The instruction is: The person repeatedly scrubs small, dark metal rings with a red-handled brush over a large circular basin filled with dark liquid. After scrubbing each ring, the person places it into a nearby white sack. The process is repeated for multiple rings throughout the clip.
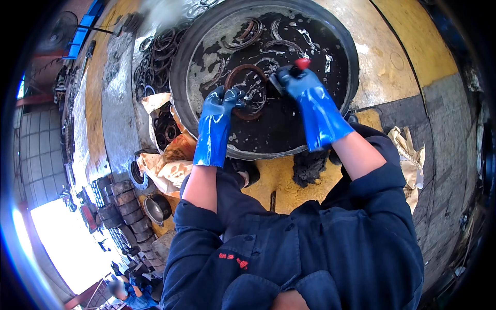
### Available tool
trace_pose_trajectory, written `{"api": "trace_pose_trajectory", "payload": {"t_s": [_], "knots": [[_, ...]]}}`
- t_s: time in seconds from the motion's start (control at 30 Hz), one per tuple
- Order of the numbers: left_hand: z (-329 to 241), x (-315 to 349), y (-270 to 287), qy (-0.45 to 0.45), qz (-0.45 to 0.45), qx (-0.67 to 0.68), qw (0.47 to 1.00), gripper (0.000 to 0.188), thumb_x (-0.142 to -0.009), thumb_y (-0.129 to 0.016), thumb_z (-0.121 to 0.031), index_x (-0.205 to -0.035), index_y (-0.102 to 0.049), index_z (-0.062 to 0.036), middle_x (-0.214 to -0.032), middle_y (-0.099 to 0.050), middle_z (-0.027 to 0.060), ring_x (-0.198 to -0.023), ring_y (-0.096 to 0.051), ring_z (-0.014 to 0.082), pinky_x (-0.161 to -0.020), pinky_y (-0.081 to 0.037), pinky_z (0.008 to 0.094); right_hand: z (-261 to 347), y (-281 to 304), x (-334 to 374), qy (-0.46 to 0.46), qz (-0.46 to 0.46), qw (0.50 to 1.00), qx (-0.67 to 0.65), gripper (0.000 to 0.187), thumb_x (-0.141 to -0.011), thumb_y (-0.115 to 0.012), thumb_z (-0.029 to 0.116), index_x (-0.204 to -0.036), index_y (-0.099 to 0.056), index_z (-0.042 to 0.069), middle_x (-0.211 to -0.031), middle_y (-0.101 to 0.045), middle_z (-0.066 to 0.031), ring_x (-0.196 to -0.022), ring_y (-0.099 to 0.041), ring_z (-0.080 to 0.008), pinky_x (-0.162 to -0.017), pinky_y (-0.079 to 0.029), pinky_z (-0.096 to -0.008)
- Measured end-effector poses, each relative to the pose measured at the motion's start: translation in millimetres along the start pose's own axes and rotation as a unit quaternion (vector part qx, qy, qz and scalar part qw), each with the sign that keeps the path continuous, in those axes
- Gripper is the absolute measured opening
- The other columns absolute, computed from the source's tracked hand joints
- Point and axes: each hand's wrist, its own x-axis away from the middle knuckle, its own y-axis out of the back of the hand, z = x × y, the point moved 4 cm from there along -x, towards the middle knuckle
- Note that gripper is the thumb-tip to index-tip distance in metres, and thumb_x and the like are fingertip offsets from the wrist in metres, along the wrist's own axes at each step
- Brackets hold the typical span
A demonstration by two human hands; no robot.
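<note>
Both my hands wear long blue rubber gloves over a large round basin (351,57) of dark liquid. My left hand (221,103) is closed on the left edge of a rusty brown ring (251,66), holding it tilted above the liquid. Just right of the ring, my right hand (302,85) is wrapped round a hand tool (303,63) with a red end. The tool's dark working end, beside the ring's right edge, is blurred; its kind cannot be made out. Several more rings (249,36) lie partly sunk in the basin's far side.
Many dark rings (157,57) are heaped left of the basin. A torn paper sack (168,163) with rings stands near my left forearm, by a metal bowl (154,211) and stacked dark cylinders (129,204). Another sack (408,160) lies right. A person (135,294) is at lower left.
</note>
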Motion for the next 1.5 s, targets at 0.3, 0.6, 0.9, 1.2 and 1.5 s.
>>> {"api": "trace_pose_trajectory", "payload": {"t_s": [0.3, 0.6, 0.9, 1.2, 1.5], "knots": [[-16, 5, -6, -0.023, 0.034, -0.130, 0.991, 0.031, -0.098, -0.066, -0.024, -0.114, -0.068, 0.0031, -0.097, -0.073, 0.0077, -0.085, -0.066, 0.0132, -0.077, -0.051, 0.0266, 43, -41, 34, 0.418, -0.001, 0.833, 0.362, 0.037, -0.090, -0.064, 0.023, -0.126, -0.062, 0.017, -0.119, -0.067, -0.0086, -0.093, -0.072, -0.0286, -0.074, -0.057, -0.0424], [3, -6, -8, -0.123, 0.001, -0.097, 0.988, 0.025, -0.098, -0.065, -0.023, -0.103, -0.072, 0.0009, -0.087, -0.071, 0.0098, -0.077, -0.069, 0.0161, -0.070, -0.054, 0.0306, 2, -34, 5, -0.043, 0.149, 0.988, 0.014, 0.031, -0.092, -0.070, 0.030, -0.115, -0.072, 0.009, -0.102, -0.074, -0.0121, -0.094, -0.071, -0.0216, -0.084, -0.054, -0.0345], [9, -16, 2, -0.187, -0.031, -0.237, 0.953, 0.020, -0.095, -0.068, -0.021, -0.105, -0.072, -0.0047, -0.091, -0.070, 0.0156, -0.082, -0.069, 0.0278, -0.075, -0.053, 0.0357, 27, -20, 20, 0.154, 0.080, 0.981, -0.089, 0.030, -0.089, -0.071, 0.029, -0.113, -0.072, 0.012, -0.103, -0.074, -0.0106, -0.093, -0.071, -0.0256, -0.081, -0.055, -0.0360], [4, -11, -4, -0.170, -0.037, -0.147, 0.974, 0.024, -0.097, -0.067, -0.021, -0.110, -0.071, -0.0003, -0.094, -0.073, 0.0109, -0.085, -0.070, 0.0177, -0.077, -0.054, 0.0311, 14, -25, 7, 0.105, 0.046, 0.990, 0.079, 0.027, -0.090, -0.073, 0.029, -0.112, -0.072, 0.013, -0.107, -0.075, -0.0098, -0.099, -0.071, -0.0278, -0.088, -0.055, -0.0382], [-13, -1, -1, -0.182, -0.062, -0.205, 0.960, 0.030, -0.099, -0.066, -0.022, -0.116, -0.067, 0.0024, -0.101, -0.074, 0.0102, -0.088, -0.069, 0.0162, -0.080, -0.054, 0.0295, -6, -47, 19, -0.218, 0.158, 0.888, -0.373, 0.029, -0.090, -0.076, 0.024, -0.108, -0.072, 0.002, -0.095, -0.075, -0.0112, -0.079, -0.071, -0.0194, -0.073, -0.058, -0.0340]]}}
